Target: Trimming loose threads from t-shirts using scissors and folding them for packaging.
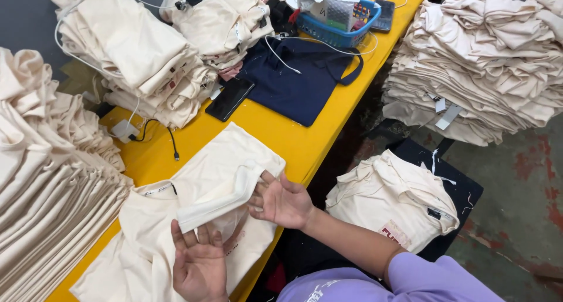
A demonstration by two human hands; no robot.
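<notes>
A cream cloth bag (223, 161) lies flat on the near part of the yellow table (305, 140), on top of other cream cloth. Its folded strap (220, 199) runs across it, and both palms face up at that strap. The right hand (281, 201) has its fingers spread, fingertips touching the strap's right end; nothing is pinched. The left hand (199, 261) lies open just under the strap's near end, fingers apart and barely touching it.

The bag looks light, soft and limp, so it will likely sag and crease when lifted. The doubled strap or a seamed edge looks like the firmest place to take hold. It is not fragile and hardly slippery.

A neat stack (47, 208) of folded bags stands left, and looser piles (135, 55) lie farther off. A phone (230, 99), a navy cloth (296, 82) and a blue basket (340, 23) sit far on the table. More piles (481, 67) rise on the right.
</notes>
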